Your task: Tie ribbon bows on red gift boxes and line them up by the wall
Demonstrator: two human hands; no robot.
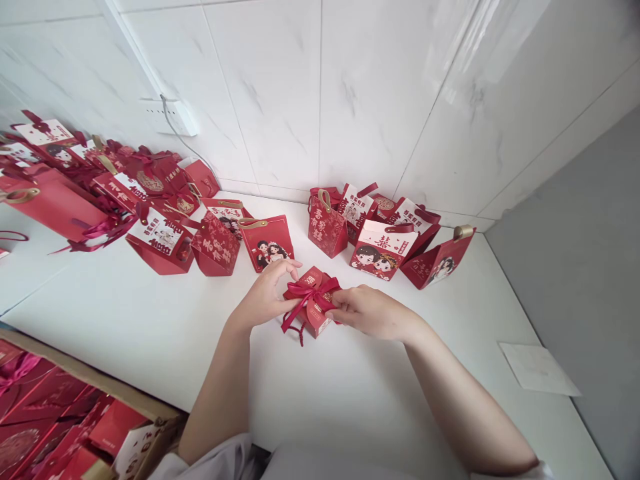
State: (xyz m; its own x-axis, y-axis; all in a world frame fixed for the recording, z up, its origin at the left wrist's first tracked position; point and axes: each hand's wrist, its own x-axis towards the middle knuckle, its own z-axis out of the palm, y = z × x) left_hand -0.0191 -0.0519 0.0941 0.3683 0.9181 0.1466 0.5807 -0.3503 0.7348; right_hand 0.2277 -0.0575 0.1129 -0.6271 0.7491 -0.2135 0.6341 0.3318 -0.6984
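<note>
A small red gift box (318, 323) with gold print lies on the white table in front of me, a dark red satin ribbon bow (313, 293) tied across its top. My right hand (367, 311) is closed at the bow's right side, thumb and fingers pinching the ribbon. At the box's left, my left hand (273, 290) curves with thumb and forefinger apart; the thumb is by the ribbon's left loop. A dark red twisted cord (296, 327) trails from the box's near left side. Just beyond stands a red box with a cartoon couple (269, 247).
More red gift boxes stand at the back right, including one with a white top (383, 250). Many handled boxes (160, 240) crowd the left. A cardboard carton (170, 427) of red packages sits lower left. White paper (537, 369) lies at the right edge. A socket (167, 118) is on the tiled wall.
</note>
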